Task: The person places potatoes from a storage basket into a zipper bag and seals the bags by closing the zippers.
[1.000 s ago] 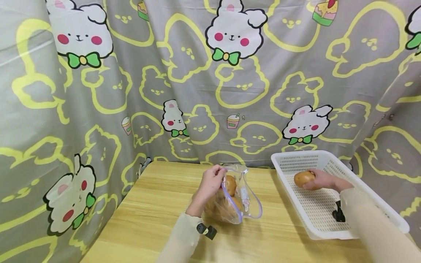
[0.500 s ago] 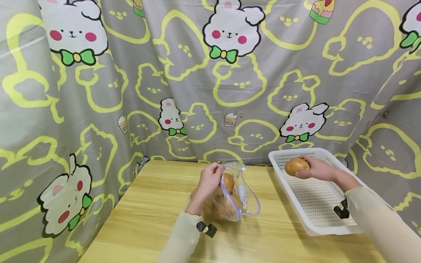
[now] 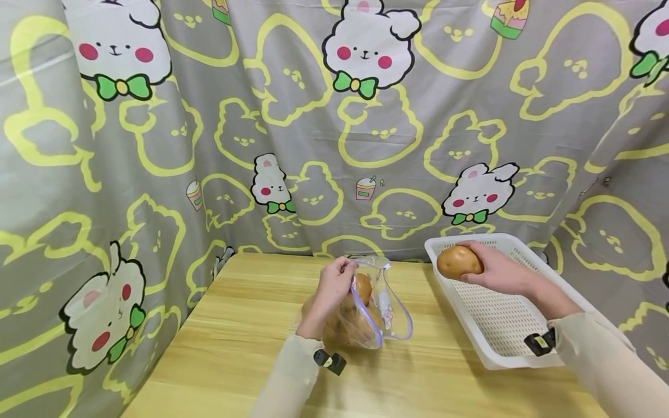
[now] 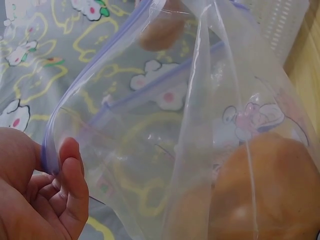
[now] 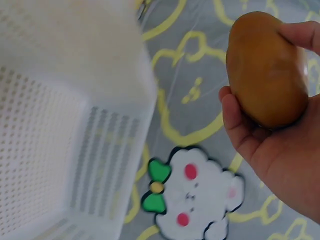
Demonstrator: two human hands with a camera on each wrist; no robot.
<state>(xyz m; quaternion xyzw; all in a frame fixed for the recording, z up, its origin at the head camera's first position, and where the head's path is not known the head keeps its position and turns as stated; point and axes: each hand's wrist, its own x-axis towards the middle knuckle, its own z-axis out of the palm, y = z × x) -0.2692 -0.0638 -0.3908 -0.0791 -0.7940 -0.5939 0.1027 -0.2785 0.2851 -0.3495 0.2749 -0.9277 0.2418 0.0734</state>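
My left hand (image 3: 334, 285) pinches the purple-edged rim of a clear zip bag (image 3: 388, 302), whose mouth gapes toward the right. Inside the bag are several brown potatoes (image 4: 267, 187), seen through the plastic in the left wrist view. My right hand (image 3: 493, 268) grips a smooth brown potato (image 3: 460, 262) from its right side, raised over the left rim of the white basket (image 3: 473, 331). Thumb and fingers wrap this potato (image 5: 265, 70) in the right wrist view.
The perforated basket stands at the right of the wooden table (image 3: 235, 325). Behind the table hangs a grey curtain (image 3: 313, 128) printed with rabbits and yellow outlines. Each wrist wears a black strap device (image 3: 329, 361).
My right hand has lifted the potato up out of the basket and moved it left, to above the basket's left rim. My left hand keeps its pinch on the bag's edge.
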